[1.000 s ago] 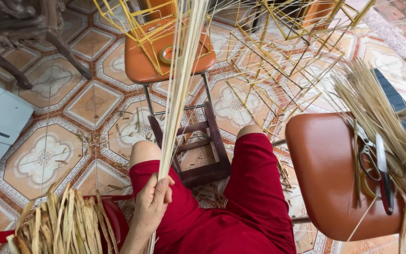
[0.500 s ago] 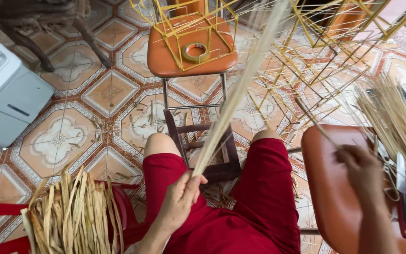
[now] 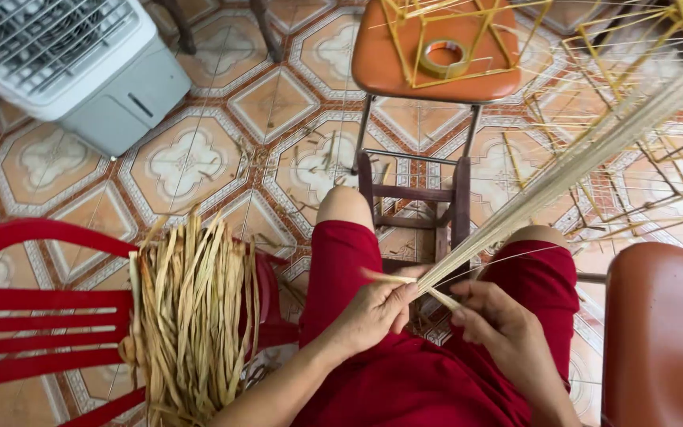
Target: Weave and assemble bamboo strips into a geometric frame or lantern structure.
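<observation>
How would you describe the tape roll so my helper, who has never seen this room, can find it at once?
Look at the orange stool straight ahead of the seated person's knees. On its seat stands a yellow stick frame, and the tape roll lies flat inside that frame. It is the only round ring there; everything around it is straight sticks.

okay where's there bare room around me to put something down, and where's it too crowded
Free: the orange seat at right, and floor tiles between the fan and stool. Crowded: the red chair carries straw, the stool holds a frame and tape roll, and both hands grip reeds.
</observation>
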